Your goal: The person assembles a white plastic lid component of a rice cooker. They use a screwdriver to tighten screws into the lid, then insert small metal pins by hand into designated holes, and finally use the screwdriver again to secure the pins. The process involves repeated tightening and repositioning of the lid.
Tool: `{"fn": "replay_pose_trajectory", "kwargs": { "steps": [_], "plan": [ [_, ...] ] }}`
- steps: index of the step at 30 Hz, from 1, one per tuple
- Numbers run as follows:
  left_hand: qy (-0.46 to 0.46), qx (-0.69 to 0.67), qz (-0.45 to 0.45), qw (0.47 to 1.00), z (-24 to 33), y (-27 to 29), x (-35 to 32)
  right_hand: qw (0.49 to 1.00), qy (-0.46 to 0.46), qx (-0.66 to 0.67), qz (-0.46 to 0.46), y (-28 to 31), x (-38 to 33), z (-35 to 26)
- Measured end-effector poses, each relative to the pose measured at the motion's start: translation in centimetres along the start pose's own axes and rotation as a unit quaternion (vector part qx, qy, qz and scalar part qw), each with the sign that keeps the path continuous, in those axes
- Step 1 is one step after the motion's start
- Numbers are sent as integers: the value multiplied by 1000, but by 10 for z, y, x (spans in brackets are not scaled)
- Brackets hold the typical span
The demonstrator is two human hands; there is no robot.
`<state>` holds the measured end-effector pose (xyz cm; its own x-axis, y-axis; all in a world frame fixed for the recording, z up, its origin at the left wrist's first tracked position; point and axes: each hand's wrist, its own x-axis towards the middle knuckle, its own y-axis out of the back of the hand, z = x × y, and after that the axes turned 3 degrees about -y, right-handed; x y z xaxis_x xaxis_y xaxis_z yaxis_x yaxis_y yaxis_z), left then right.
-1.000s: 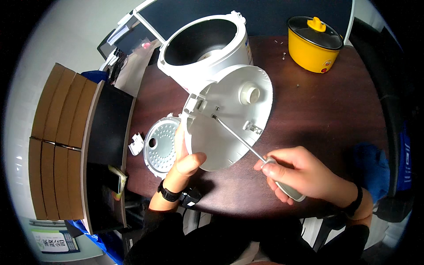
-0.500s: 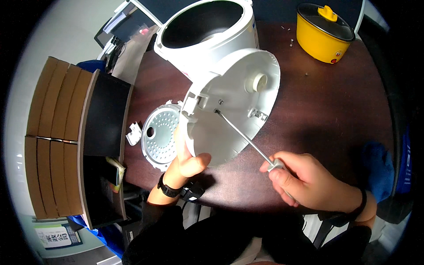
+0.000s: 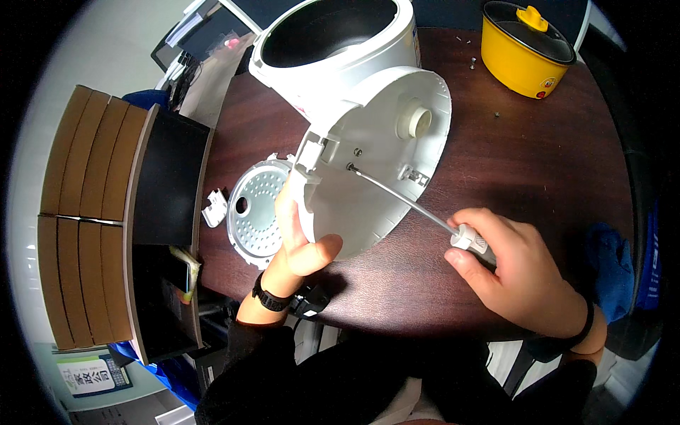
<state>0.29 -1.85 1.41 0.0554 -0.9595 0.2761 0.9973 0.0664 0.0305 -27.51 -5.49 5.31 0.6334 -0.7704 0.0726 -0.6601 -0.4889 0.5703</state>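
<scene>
So there's a white rice cooker (image 3: 333,49) sitting at the top middle of the frame on a dark brown round counter (image 3: 538,149), with its round white lid (image 3: 375,163) swung open and hanging down toward the person, right around the centre. The left hand (image 3: 297,241) is steadying that lid from its lower left edge, grip clamped on the rim with the thumb pressed on the inner face and the fingers tucked behind. The right hand (image 3: 517,273), lower right, has its grip wrapped tight around the handle of a long screwdriver (image 3: 411,202). The thin metal shaft runs up and left, and the tip sits at a screw spot near the lid's hinge.

Just left of the lid, a perforated metal inner plate (image 3: 255,212) lies flat on the counter, and a small white plastic piece (image 3: 214,207) is beside it at the counter's edge. A yellow pot with a dark glass lid (image 3: 524,46) sits at the upper right, well apart from the cooker. A few loose screws (image 3: 472,62) are scattered near it.
</scene>
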Motion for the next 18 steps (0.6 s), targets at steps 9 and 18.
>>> {"fn": "replay_pose_trajectory", "kwargs": {
  "steps": [9,18],
  "plan": [
    [-18,-18,10,1000,-1,-1,4,982,88,-153,66,14,-1,-11],
    [14,-35,23,999,6,-3,7,987,44,-115,107,14,-2,-15]
  ]
}}
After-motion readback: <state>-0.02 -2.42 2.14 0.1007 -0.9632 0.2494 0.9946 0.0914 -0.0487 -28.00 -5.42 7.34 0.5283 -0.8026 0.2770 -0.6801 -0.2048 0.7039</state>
